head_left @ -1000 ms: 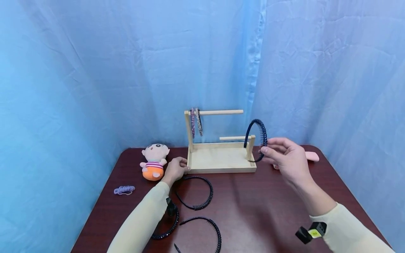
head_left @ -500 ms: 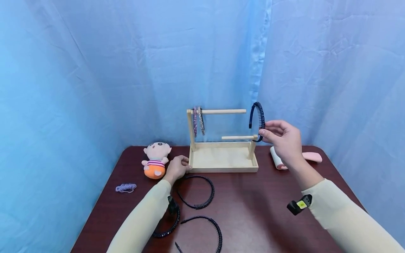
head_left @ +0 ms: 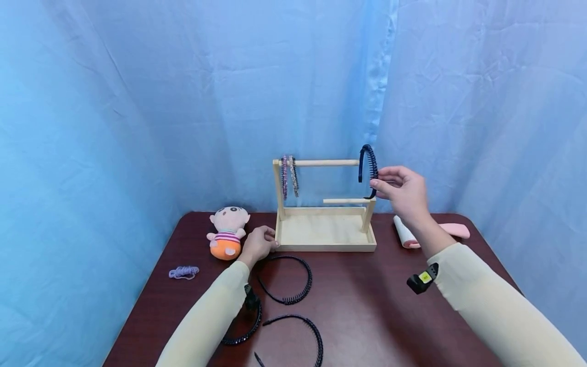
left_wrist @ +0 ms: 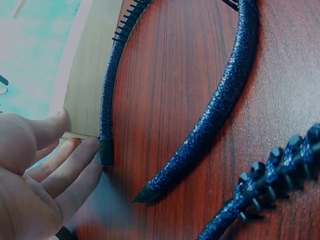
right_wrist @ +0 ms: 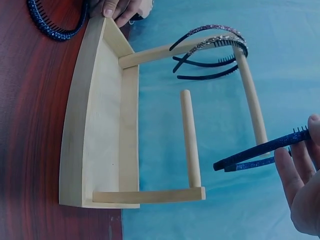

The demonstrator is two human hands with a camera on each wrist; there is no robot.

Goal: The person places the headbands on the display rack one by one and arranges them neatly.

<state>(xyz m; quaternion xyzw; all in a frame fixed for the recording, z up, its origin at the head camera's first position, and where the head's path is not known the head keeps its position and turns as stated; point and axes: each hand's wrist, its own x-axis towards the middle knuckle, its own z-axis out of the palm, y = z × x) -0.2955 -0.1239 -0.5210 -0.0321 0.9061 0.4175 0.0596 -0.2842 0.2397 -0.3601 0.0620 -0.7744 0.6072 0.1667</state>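
Observation:
At the left front corner of a wooden stand (head_left: 325,247), my left hand (head_left: 258,245) pinches the tray wall, thumb on one side and fingers on the other. My right hand (head_left: 404,192) pinches a dark blue glittery headband (head_left: 373,160) by its toothed side, holding it upright in the air. In the head view the headband overlaps the free end of the upper bar (head_left: 327,163). Farther left on that bar hang a pink headband (head_left: 285,178) and a silvery headband (head_left: 294,179). A lower bar (head_left: 344,201) sits below, on a short post.
Dark headbands lie on the table near my left arm: one headband (head_left: 308,281) by the stand, another headband (head_left: 317,336) nearer, a third headband (head_left: 249,334) partly under the sleeve. A plush doll (head_left: 227,234), purple cord (head_left: 184,272) and a pink-handled white roller (head_left: 403,232) flank the stand.
My right hand has raised the headband from beside the lower post, then brought it left to the upper bar's end. The left hand stays at the stand's corner.

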